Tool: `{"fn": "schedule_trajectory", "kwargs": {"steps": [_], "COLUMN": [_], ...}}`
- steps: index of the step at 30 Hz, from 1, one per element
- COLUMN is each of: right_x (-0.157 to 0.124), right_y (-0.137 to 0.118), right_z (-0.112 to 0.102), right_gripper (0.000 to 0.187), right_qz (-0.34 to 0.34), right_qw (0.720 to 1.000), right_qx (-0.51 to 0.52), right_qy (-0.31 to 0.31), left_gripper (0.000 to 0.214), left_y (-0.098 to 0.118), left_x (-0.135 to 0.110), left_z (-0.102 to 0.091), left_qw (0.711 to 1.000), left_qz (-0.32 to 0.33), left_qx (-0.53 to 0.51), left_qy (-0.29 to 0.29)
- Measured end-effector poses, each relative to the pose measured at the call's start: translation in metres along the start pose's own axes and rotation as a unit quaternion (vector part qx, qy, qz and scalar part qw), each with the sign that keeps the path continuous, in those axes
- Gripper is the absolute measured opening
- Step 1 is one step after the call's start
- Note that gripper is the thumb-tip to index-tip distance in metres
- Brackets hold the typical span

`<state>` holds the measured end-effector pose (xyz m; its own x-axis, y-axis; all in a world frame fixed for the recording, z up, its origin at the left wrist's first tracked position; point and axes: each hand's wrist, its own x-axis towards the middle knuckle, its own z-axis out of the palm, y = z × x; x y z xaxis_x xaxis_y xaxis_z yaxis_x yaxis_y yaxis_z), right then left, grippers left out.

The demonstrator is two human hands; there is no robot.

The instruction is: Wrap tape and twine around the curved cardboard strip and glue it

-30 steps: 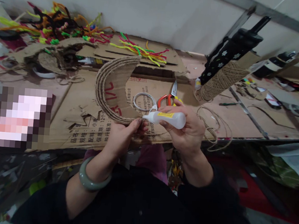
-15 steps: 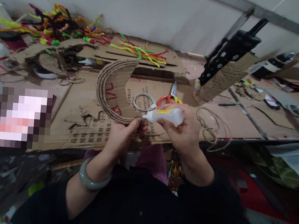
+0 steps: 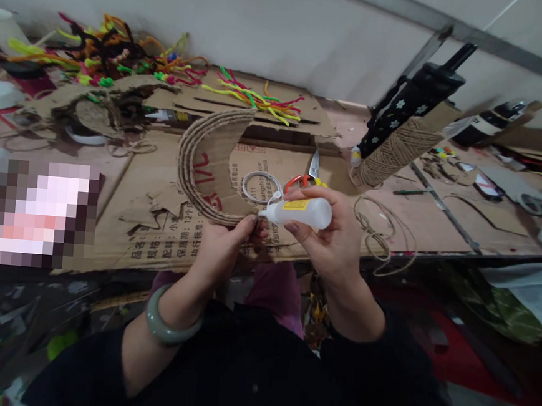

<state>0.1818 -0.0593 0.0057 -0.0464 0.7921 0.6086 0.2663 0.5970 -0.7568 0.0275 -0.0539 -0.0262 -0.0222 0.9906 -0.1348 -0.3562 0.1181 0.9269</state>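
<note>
My left hand (image 3: 223, 246) pinches the lower tip of a cardboard crescent (image 3: 217, 167), whose outer curve carries several rows of twine (image 3: 186, 159). In my right hand (image 3: 336, 239) is a white squeeze glue bottle (image 3: 305, 212) with a yellow label, lying nearly level. Its nozzle points left and meets the crescent's tip beside my left thumb; whether glue is coming out is too small to tell. Just behind the bottle lie a white ring (image 3: 254, 172) and scissors (image 3: 314, 167) with orange handles, partly hidden by my right hand.
Beneath the work is a flattened printed carton (image 3: 138, 155). At the right stand a twine spool (image 3: 400, 149) and a folded black umbrella (image 3: 413, 101); loose twine (image 3: 390, 237) hangs over the table's front edge. Colourful pipe cleaners (image 3: 255, 98) lie at the back. A blurred-out patch covers the left.
Both hands keep their grips, with the nozzle still at the crescent's tip. The whole view has shifted slightly; the crescent sits a little further right in it.
</note>
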Motion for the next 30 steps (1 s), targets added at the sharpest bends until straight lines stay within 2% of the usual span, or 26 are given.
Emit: {"fn": "schedule_trajectory", "kwargs": {"steps": [8,15,23,27,30], "right_x": [0.0003,0.0,0.0002,0.0044,0.008], "right_y": [0.0003,0.0012,0.0058,0.0077,0.0067], "right_z": [0.0011,0.004,0.0019,0.0,0.0013], "right_gripper": [0.04,0.042,0.045,0.037,0.033], "right_qz": [-0.001,0.001,-0.006,-0.04,-0.046], "right_qw": [1.0,0.998,1.0,0.999,0.999], "right_qx": [0.01,0.057,0.02,-0.008,0.004], "right_qy": [-0.004,0.004,0.013,0.015,0.019], "left_gripper": [0.016,0.011,0.015,0.013,0.013], "left_y": [0.0019,0.0083,0.0035,0.0009,0.0008], "left_x": [-0.0008,-0.002,-0.0016,-0.0007,-0.0014], "left_z": [-0.0003,0.0027,0.0031,0.0015,0.0003], "left_qw": [1.0,1.0,1.0,1.0,1.0], "left_qz": [-0.008,-0.003,-0.015,-0.001,-0.018], "left_qx": [0.011,0.015,-0.021,-0.016,-0.002], "left_qy": [0.001,0.009,0.003,-0.013,-0.004]}}
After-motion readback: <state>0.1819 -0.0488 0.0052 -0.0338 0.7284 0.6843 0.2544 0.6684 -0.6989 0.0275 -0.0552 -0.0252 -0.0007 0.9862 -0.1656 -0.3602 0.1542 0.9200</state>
